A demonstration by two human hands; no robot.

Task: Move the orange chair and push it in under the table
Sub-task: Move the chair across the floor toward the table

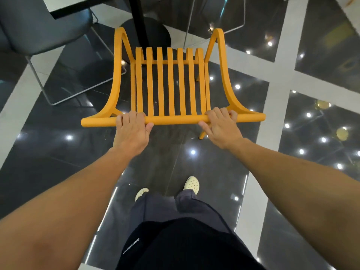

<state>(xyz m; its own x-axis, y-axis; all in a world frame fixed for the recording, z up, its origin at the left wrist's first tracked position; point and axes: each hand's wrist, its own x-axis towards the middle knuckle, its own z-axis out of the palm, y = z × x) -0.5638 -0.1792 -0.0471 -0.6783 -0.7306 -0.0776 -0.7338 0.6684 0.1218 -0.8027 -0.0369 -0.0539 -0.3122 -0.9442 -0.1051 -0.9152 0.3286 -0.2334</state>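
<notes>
The orange chair (171, 82) with a slatted seat and back stands in front of me, seen from above and behind. My left hand (132, 131) grips the top rail of its backrest left of centre. My right hand (221, 125) grips the same rail right of centre. The chair faces the table (78, 4), whose white top with a dark edge shows at the upper left. The table's black post and round base (153, 34) stand just beyond the chair's front edge. One rear chair leg shows below my right hand.
A dark grey chair (44, 30) with a thin metal frame stands to the left, beside the table. Another metal-frame chair (214, 18) is at the far side. The floor is glossy dark tile with white bands. My feet in pale clogs (191, 185) stand behind the chair.
</notes>
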